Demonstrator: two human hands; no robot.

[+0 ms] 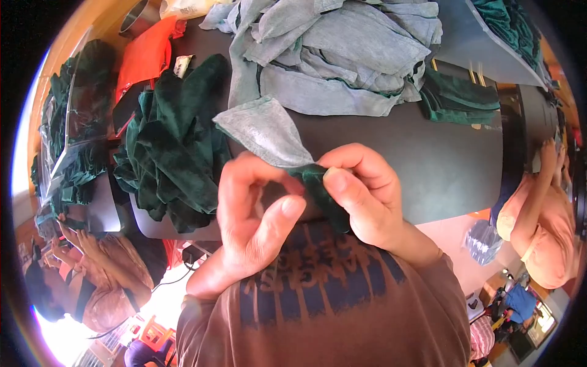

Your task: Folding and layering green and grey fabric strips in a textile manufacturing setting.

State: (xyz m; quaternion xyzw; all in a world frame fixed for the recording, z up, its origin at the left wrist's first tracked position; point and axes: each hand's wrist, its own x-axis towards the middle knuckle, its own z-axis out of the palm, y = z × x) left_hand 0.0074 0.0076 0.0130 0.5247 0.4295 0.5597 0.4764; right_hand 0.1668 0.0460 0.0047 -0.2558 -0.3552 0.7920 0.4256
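Between thumb and fingers of my right hand (367, 196) I pinch a small piece of dark green velvet fabric (266, 131). Its pale grey backing faces up in a flared flap on the left, and a narrow green strip hangs below the pinch. My left hand (251, 208) is just beside the piece, its thumb apart from the curled fingers. The index fingertip is blurred near the fabric's lower edge; whether it touches is hard to see. Beyond my hands lies a large heap of grey-backed fabric pieces (342, 46).
A dark green velvet pile (177, 140) lies left on the dark table (440, 159). Folded green pieces (458, 98) lie right. A red bag (147, 55) stands far left. Clear-sided bins with green fabric flank the table. Co-workers sit left (110, 275) and right (538, 232).
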